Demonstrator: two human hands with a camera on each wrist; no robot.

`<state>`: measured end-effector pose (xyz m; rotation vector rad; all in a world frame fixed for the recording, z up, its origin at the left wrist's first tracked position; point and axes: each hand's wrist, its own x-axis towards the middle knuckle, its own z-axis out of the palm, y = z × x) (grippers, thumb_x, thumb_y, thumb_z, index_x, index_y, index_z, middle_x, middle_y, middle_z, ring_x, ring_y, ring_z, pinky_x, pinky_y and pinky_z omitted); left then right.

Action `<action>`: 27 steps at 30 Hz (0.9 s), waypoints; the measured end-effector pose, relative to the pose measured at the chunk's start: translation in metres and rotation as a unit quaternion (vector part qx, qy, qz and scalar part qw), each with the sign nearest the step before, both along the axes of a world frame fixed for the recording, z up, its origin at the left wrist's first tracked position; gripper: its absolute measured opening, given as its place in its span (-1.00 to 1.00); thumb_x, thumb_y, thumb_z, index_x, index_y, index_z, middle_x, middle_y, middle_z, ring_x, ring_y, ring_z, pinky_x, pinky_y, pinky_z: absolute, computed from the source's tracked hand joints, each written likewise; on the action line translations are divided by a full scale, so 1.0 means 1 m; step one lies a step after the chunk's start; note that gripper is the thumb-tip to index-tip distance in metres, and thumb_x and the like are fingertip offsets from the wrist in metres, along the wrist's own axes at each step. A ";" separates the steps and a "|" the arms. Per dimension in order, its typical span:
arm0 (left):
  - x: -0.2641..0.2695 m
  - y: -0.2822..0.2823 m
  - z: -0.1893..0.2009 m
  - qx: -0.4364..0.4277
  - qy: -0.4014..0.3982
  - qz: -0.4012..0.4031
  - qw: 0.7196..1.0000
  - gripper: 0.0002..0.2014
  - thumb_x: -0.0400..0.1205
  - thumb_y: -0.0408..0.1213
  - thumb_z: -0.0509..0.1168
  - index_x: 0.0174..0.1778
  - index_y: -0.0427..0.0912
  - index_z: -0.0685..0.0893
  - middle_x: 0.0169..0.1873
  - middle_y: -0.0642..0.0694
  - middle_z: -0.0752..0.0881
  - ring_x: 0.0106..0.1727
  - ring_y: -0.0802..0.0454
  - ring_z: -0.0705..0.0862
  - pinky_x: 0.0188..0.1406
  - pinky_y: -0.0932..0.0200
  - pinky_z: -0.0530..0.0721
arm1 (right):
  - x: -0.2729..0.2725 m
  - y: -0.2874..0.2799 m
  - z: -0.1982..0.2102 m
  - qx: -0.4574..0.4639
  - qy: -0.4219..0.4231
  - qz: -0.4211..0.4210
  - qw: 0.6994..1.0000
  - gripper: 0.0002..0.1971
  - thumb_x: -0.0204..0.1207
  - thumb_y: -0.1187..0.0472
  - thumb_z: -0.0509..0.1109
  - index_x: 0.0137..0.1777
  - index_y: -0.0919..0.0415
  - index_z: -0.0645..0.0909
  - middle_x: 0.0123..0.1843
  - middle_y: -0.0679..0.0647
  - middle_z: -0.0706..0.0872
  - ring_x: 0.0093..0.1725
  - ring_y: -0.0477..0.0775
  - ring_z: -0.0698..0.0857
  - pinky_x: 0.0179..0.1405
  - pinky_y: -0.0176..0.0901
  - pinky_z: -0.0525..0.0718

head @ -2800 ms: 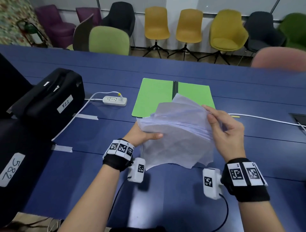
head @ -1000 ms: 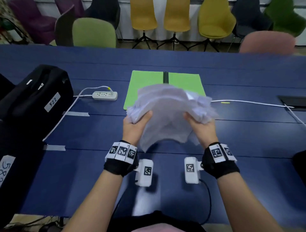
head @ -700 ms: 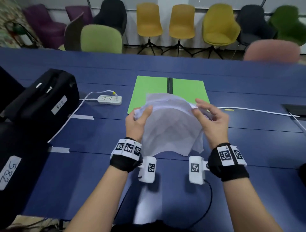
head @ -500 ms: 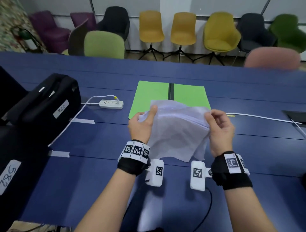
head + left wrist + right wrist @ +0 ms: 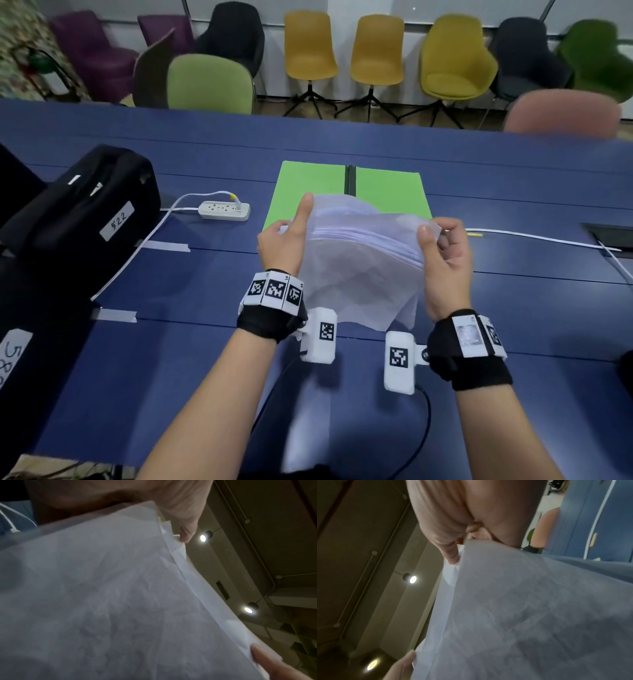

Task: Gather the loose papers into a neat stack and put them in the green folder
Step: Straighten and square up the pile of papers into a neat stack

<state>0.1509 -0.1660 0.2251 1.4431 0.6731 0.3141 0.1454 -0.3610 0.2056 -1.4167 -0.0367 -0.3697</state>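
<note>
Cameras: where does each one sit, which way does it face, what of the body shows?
Head: above, looking forward and down at left hand, right hand, paper stack, green folder.
Left wrist: below the stack, looking up past fingers to ceiling lights.
Right wrist: below the stack, looking up past fingers.
Shared: all three show the stack.

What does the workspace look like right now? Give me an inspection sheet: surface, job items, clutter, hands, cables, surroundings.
Surface: blue table.
Job's things: papers held above the table, edges uneven; green folder open flat beyond them.
Clutter: black case labelled 522 at left; tape strips.
Grippers: left hand and right hand each grip a side of the papers.
Cables: power strip with white cord; white cable at right.
Surroundings: chairs along the wall.
</note>
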 end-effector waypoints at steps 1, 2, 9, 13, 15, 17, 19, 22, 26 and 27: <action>0.001 0.001 -0.001 0.004 0.000 0.000 1.000 -0.29 0.29 0.31 0.44 -0.68 0.00 0.07 -0.77 0.05 0.13 -0.50 -0.02 0.18 -0.46 0.10 0.16 | -0.001 -0.001 -0.001 0.011 0.000 0.000 1.000 -0.86 0.58 0.19 0.33 -0.15 -0.08 0.50 -0.19 0.03 0.58 -0.15 0.02 0.51 -0.05 -0.16 0.46; 0.002 0.001 -0.002 -0.001 0.000 -0.001 1.000 -0.28 0.28 0.32 0.44 -0.63 -0.02 0.04 -0.76 0.06 0.11 -0.49 -0.02 0.17 -0.46 0.10 0.14 | -0.002 -0.002 -0.001 0.008 -0.002 -0.002 1.000 -0.87 0.58 0.16 0.31 -0.15 -0.10 0.48 -0.16 0.03 0.61 -0.12 0.05 0.51 -0.03 -0.10 0.45; 0.005 0.000 0.002 -0.007 0.010 0.013 1.000 -0.24 0.18 0.37 0.47 -0.85 -0.06 0.13 -0.76 0.06 0.14 -0.50 -0.04 0.19 -0.46 0.13 0.16 | -0.011 0.012 0.003 -0.138 -0.017 -0.011 0.990 -0.77 0.54 0.18 0.38 0.10 -0.03 0.42 0.28 -0.10 0.64 0.34 -0.05 0.60 0.32 -0.15 0.49; 0.009 0.004 0.000 -0.038 0.005 0.008 0.999 -0.39 0.20 0.21 0.56 -0.75 0.03 0.26 -0.68 0.10 0.28 -0.50 0.02 0.31 -0.42 0.23 0.28 | -0.007 0.011 0.005 -0.095 -0.046 -0.109 0.988 -0.84 0.53 0.31 0.38 -0.11 -0.02 0.62 0.05 -0.05 0.75 0.03 -0.09 0.69 0.03 -0.11 0.59; 0.009 0.006 -0.001 -0.045 -0.023 -0.008 0.999 -0.60 0.28 0.09 0.58 -0.60 0.01 0.51 -0.51 0.09 0.50 -0.37 0.08 0.48 -0.25 0.28 0.45 | -0.008 0.010 0.006 -0.105 -0.051 -0.107 0.987 -0.84 0.51 0.31 0.40 -0.15 -0.01 0.63 0.07 0.02 0.76 -0.04 -0.18 0.68 -0.02 -0.31 0.59; 0.008 0.006 -0.002 -0.023 -0.060 -0.029 0.997 -0.79 0.37 -0.08 0.56 -0.41 0.00 0.65 -0.30 0.06 0.62 -0.18 0.12 0.57 -0.12 0.34 0.50 | -0.009 0.010 0.004 -0.136 -0.036 -0.082 0.987 -0.88 0.49 0.25 0.46 -0.10 -0.01 0.63 0.20 0.00 0.71 0.12 -0.15 0.67 -0.02 -0.51 0.52; 0.007 0.008 -0.006 0.007 -0.092 -0.042 0.995 -0.86 0.42 -0.21 0.54 -0.35 0.00 0.69 -0.27 0.08 0.67 -0.12 0.14 0.60 -0.03 0.38 0.50 | -0.007 0.008 -0.001 -0.139 -0.013 -0.063 0.988 -0.78 0.44 0.15 0.52 0.04 -0.04 0.61 0.34 -0.09 0.61 0.35 -0.12 0.59 0.12 -0.38 0.56; 0.006 0.011 -0.012 0.042 -0.128 -0.055 0.989 -0.88 0.47 -0.21 0.50 -0.35 0.00 0.70 -0.31 0.11 0.71 -0.22 0.28 0.64 -0.10 0.57 0.53 | -0.006 0.003 -0.004 -0.164 0.010 -0.016 0.986 -0.38 0.29 -0.05 0.58 0.35 -0.23 0.44 0.54 -0.25 0.33 0.54 -0.15 0.37 0.40 -0.13 0.49; 0.016 0.006 -0.021 0.090 -0.151 0.018 0.984 -0.57 0.58 -0.18 0.39 -0.58 -0.16 0.43 -0.61 -0.02 0.35 -0.58 0.22 0.34 -0.51 0.33 0.31 | -0.001 0.004 -0.006 -0.244 -0.012 0.083 0.966 0.07 0.10 -0.05 0.71 0.60 -0.09 0.19 0.61 -0.21 0.14 0.59 -0.33 0.17 0.41 -0.60 0.26; 0.019 0.002 -0.022 0.103 -0.145 0.054 0.983 -0.50 0.59 -0.14 0.36 -0.62 -0.14 0.32 -0.63 -0.03 0.25 -0.57 0.12 0.24 -0.52 0.24 0.24 | 0.000 0.006 -0.010 -0.281 -0.028 0.097 0.954 0.11 0.09 -0.01 0.73 0.62 -0.04 0.16 0.60 -0.19 0.13 0.59 -0.35 0.15 0.42 -0.66 0.17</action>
